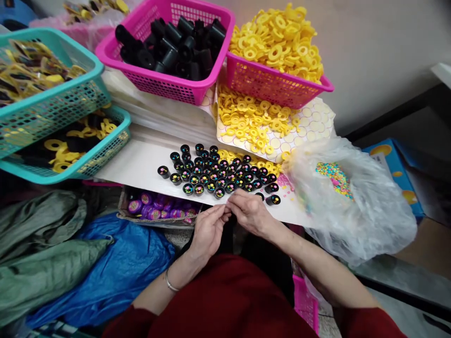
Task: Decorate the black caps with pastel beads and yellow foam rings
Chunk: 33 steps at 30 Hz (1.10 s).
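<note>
Left hand (207, 230), right hand (252, 213) seen fingertip to fingertip at tabletop (141, 162) edge, pinched narrow; anything held is hidden. Filled black cups (214, 171) clustered just beyond. Judged light, rigid, easily tipped; best gripped by side walls.

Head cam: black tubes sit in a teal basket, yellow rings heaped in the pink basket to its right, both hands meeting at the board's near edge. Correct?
Not quite. In the head view the black tubes sit in a pink basket, not a teal one. The rest holds.
</note>
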{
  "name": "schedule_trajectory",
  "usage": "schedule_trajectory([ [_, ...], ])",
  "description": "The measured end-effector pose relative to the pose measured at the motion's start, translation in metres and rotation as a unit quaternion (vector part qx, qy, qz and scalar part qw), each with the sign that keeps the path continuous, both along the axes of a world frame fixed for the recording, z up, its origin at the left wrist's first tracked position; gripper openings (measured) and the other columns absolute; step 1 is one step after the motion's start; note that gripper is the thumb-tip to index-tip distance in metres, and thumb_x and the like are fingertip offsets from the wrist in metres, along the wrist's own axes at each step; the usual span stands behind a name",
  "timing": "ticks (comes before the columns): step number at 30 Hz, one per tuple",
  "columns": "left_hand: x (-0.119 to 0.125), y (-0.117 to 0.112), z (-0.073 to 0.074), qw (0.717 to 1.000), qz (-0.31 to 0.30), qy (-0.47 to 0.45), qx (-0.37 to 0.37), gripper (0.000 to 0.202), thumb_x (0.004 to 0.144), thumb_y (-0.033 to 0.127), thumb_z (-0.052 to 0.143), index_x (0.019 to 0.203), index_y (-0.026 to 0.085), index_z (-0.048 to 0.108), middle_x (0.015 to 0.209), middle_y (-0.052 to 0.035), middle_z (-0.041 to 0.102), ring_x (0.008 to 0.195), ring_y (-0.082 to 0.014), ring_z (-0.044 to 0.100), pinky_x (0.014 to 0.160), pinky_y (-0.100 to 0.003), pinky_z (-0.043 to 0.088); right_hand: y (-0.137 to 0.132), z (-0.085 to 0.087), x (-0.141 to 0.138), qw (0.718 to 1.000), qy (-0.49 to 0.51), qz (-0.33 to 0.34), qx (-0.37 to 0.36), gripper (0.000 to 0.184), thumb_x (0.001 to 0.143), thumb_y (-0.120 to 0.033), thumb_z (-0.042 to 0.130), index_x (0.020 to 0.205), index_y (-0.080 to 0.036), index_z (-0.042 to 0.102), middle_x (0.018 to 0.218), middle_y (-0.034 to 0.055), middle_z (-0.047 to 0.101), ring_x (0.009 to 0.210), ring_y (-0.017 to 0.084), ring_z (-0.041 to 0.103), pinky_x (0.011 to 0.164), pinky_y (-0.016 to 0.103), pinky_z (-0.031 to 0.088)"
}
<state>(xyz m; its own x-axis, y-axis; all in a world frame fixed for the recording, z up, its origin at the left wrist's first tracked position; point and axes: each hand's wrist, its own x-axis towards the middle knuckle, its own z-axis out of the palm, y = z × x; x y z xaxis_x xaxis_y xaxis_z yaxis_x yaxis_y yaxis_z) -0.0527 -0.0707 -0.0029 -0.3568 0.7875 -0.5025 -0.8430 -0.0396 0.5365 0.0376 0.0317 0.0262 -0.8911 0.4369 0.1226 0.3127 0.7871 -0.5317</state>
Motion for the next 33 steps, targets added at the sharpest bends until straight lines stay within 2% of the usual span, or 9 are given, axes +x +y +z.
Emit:
schedule_trajectory([
  [4,-0.009,-0.009,0.004,1.0,-0.004,0.004,-0.01,0.014,0.062,0.021,0.076,0.07,0.01,0.073,0.073,-0.0065,0.066,0.067,-0.01,0.055,0.062,-0.022,0.041,0.033,0.001,-0.049,0.999,-0.002,-0.02,0.032,0.029,0.093,-0.025,0.043,0.072,-0.018,0.063,0.079,0.0028,0.056,0.071,0.012,0.05,0.064,0.025,0.037],
  [7,-0.009,-0.015,-0.003,0.999,-0.031,0.011,-0.014,0.011,0.063,0.02,0.075,0.068,0.011,0.073,0.074,-0.0065,0.065,0.068,-0.01,0.054,0.061,-0.022,0.04,0.053,-0.009,-0.081,0.996,-0.041,-0.03,0.079,0.029,0.09,-0.029,0.049,0.067,-0.019,0.063,0.078,0.0034,0.055,0.074,0.015,0.048,0.065,0.028,0.034],
  [10,-0.008,-0.021,-0.011,0.998,-0.052,0.019,-0.015,0.009,0.065,0.02,0.073,0.068,0.011,0.073,0.074,-0.0061,0.064,0.068,-0.0099,0.053,0.062,-0.022,0.038,0.061,-0.017,-0.097,0.991,-0.082,-0.036,0.099,0.027,0.087,-0.029,0.052,0.066,-0.019,0.066,0.076,0.0044,0.054,0.074,0.018,0.045,0.065,0.031,0.032],
  [20,-0.007,-0.023,-0.019,0.995,-0.093,0.005,-0.016,0.008,0.066,0.02,0.072,0.068,0.012,0.073,0.071,-0.005,0.062,0.067,-0.0099,0.05,0.062,-0.023,0.036,0.055,-0.012,-0.109,0.981,-0.16,-0.061,0.094,0.023,0.087,-0.031,0.053,0.083,-0.021,0.074,0.079,0.0052,0.057,0.078,0.019,0.047,0.066,0.03,0.031],
  [33,-0.009,-0.023,-0.026,0.996,-0.09,0.016,-0.015,0.009,0.065,0.021,0.072,0.066,0.012,0.073,0.074,-0.0059,0.064,0.068,-0.0104,0.051,0.062,-0.024,0.036,0.054,-0.014,-0.112,0.978,-0.181,-0.05,0.09,0.023,0.086,-0.027,0.052,0.081,-0.019,0.073,0.083,0.0065,0.062,0.079,0.019,0.051,0.066,0.031,0.033],
])
